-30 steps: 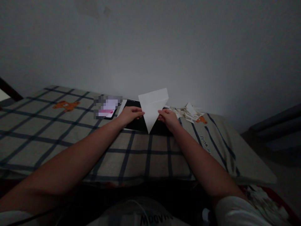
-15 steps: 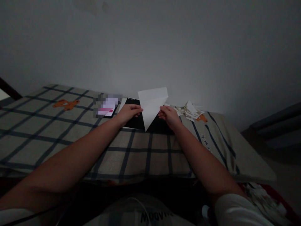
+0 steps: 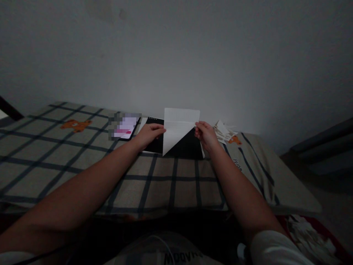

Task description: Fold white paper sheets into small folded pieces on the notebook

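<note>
The folded white paper stands on the dark notebook near the far edge of the checked cloth, its top a flat band and its lower part folded into a point that comes down toward the person. It looks like a thin, light sheet — easily creased, liable to bend or flop if held by one corner, and likely to slide on the smooth cover beneath. The safest hold seems to be at the side edges near the fold line, where the doubled layers give some stiffness. The left hand rests at the paper's left edge, fingers laid against it, and the right hand pinches the right corner of the fold; the two hands are apart, one on each side of the sheet. A phone with a lit screen lies just left of the notebook, and a heap of folded paper pieces sits to the right — near the wall.
</note>
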Available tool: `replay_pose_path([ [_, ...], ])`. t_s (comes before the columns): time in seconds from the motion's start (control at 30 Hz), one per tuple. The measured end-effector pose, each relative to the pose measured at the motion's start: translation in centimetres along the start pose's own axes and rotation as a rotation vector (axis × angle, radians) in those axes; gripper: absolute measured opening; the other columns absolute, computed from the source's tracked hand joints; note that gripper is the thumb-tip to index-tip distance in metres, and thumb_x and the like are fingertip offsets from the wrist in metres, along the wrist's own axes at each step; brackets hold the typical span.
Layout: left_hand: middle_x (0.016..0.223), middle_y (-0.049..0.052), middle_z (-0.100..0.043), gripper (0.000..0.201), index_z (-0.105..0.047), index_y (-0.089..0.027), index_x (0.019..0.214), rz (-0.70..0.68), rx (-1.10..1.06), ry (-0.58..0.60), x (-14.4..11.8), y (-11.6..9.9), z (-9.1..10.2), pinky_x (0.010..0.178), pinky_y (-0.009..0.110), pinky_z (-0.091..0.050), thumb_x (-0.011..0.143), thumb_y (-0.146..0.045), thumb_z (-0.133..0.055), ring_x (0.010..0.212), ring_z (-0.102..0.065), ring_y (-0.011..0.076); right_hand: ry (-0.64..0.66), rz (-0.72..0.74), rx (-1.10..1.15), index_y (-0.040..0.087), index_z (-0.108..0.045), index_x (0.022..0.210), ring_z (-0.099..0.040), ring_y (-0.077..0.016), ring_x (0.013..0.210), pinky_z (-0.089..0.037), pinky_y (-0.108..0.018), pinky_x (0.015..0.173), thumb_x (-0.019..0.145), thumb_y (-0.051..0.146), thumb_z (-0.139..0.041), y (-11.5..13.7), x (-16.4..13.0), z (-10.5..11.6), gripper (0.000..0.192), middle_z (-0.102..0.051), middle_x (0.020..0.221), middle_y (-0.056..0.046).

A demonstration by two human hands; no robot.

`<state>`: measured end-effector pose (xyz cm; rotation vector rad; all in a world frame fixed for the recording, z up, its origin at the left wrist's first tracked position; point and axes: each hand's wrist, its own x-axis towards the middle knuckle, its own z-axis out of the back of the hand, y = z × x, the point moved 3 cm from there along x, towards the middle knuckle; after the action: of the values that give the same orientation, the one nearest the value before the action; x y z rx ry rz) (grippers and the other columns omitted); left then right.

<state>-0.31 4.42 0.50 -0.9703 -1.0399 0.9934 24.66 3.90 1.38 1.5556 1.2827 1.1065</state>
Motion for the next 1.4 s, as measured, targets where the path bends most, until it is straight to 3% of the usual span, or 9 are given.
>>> replay_pose_path([
  [0.13, 0.084, 0.003, -0.067, 0.021, -0.073, -0.018, 0.083, -0.352, 0.177, -0.146, -0.6, -2.2, 0.6, 0.073, 0.029, -0.046, 0.080, -0.037, -0.065, 0.079, -0.058, 0.0154, 0.045, 0.099, -0.008, 0.022, -0.052, 0.080, -0.061, -0.0092, 0.059, -0.046, -0.019, 0.053, 0.067, 0.031, -0.073, 1.3, -0.3, -0.2, 0.026, -0.066, 0.068, 0.004],
  [0.23, 0.080, 0.002, -0.067, 0.020, -0.075, -0.021, 0.092, -0.519, 0.296, -0.230, -1.0, -3.2, 1.2, 0.075, 0.029, -0.047, 0.084, -0.034, -0.062, 0.078, -0.060, 0.0151, 0.122, 0.158, -0.065, 0.023, -0.057, 0.082, -0.066, -0.0126, 0.073, -0.049, -0.022, 0.061, 0.066, 0.032, -0.073, 1.9, -0.3, 0.3, 0.024, -0.069, 0.078, 0.001],
  [0.4, 0.089, 0.003, -0.071, 0.025, -0.074, -0.024, 0.103, -0.644, 0.493, -0.091, -0.2, -2.3, 2.1, 0.078, 0.030, -0.048, 0.088, -0.033, -0.056, 0.082, -0.063, 0.0153, 0.280, 0.182, -0.409, 0.022, -0.066, 0.080, -0.065, -0.0149, 0.085, -0.050, -0.029, 0.078, 0.065, 0.027, -0.074, 1.7, 0.3, 2.5, 0.018, -0.071, 0.090, -0.001],
  [0.57, 0.100, 0.004, -0.071, 0.027, -0.074, -0.026, 0.105, -0.611, 0.749, 0.228, 1.0, 0.1, 2.0, 0.084, 0.033, -0.048, 0.088, -0.031, -0.054, 0.093, -0.061, 0.0181, 0.496, 0.225, -0.903, 0.021, -0.073, 0.079, -0.063, -0.0167, 0.082, -0.048, -0.033, 0.080, 0.074, 0.020, -0.063, 0.5, 0.6, 3.3, 0.011, -0.071, 0.086, -0.004],
  [0.67, 0.105, 0.007, -0.068, 0.030, -0.074, -0.023, 0.106, -0.597, 0.862, 0.271, 1.0, 0.8, 1.6, 0.089, 0.037, -0.047, 0.087, -0.026, -0.051, 0.099, -0.058, 0.0207, 0.541, 0.265, -1.042, 0.021, -0.073, 0.080, -0.062, -0.0159, 0.081, -0.047, -0.030, 0.077, 0.076, 0.017, -0.061, -0.2, 0.5, 3.0, 0.014, -0.070, 0.084, -0.003],
  [0.8, 0.113, 0.009, -0.061, 0.034, -0.072, -0.021, 0.111, -0.626, 0.851, 0.187, 0.2, -0.1, 1.0, 0.094, 0.041, -0.045, 0.087, -0.027, -0.049, 0.107, -0.054, 0.0229, 0.546, 0.272, -1.104, 0.022, -0.074, 0.079, -0.062, -0.0153, 0.081, -0.047, -0.029, 0.076, 0.077, 0.014, -0.061, -0.9, 0.5, 2.5, 0.015, -0.070, 0.086, -0.003],
  [1.03, 0.125, 0.009, -0.053, 0.034, -0.071, -0.023, 0.110, -0.746, 0.752, 0.187, -1.0, -2.3, 0.8, 0.102, 0.047, -0.037, 0.079, -0.030, -0.060, 0.116, -0.048, 0.0272, 0.588, 0.335, -1.120, 0.022, -0.076, 0.081, -0.063, -0.0159, 0.083, -0.048, -0.030, 0.080, 0.079, 0.016, -0.063, -1.0, 0.8, 2.7, 0.015, -0.071, 0.087, -0.005],
  [1.27, 0.126, 0.009, -0.062, 0.034, -0.073, -0.024, 0.106, -0.661, 0.734, 0.474, -1.2, -1.0, -0.5, 0.103, 0.041, -0.038, 0.079, -0.044, -0.068, 0.118, -0.054, 0.0253, 0.604, 0.357, -1.117, 0.024, -0.077, 0.084, -0.061, -0.0152, 0.081, -0.047, -0.031, 0.078, 0.080, 0.017, -0.063, -1.0, 0.5, 2.7, 0.016, -0.069, 0.086, -0.004],
  [1.4, 0.124, 0.009, -0.065, 0.040, -0.070, -0.023, 0.112, -0.569, 0.784, 0.530, -0.9, -0.1, -0.9, 0.101, 0.038, -0.040, 0.079, -0.046, -0.069, 0.117, -0.057, 0.0235, 0.589, 0.356, -1.167, 0.023, -0.077, 0.083, -0.060, -0.0149, 0.080, -0.046, -0.030, 0.077, 0.079, 0.015, -0.061, -0.5, 0.1, 2.4, 0.018, -0.067, 0.087, -0.004],
])
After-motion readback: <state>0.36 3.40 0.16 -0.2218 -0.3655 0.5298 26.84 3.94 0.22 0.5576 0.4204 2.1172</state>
